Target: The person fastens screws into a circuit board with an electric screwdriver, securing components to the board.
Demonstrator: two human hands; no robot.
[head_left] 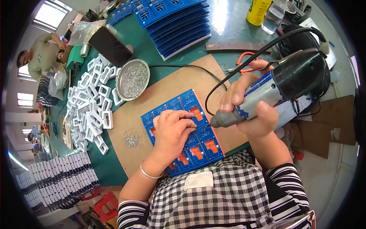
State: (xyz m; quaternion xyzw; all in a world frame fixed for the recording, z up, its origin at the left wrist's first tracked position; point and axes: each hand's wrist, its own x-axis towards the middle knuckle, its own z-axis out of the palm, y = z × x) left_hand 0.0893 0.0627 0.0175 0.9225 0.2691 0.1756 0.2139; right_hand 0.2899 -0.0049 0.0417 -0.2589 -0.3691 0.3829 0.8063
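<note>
My right hand (257, 110) is wrapped round a worn grey, blue and black electric screwdriver (263, 95). Its nose points left and down at the right edge of a blue circuit board panel (206, 134) with orange parts on it. Over the panel's middle lies my left hand (171, 128), thumb and fingers pressed together near the screwdriver's tip. Whatever those fingertips hold is too small to make out. The panel rests on a brown cardboard sheet (160, 93), its near edge by my checked apron. Left of it on the cardboard is a loose pile of small screws (131, 139).
A round metal dish (119, 86) of screws stands beyond the panel, beside heaped white plastic frames (91, 101). A phone (110, 46) leans behind it. Stacked blue boards (179, 30), orange-handled scissors (244, 61) and a yellow can (258, 11) are farther back. A black cord (213, 86) loops near the screwdriver.
</note>
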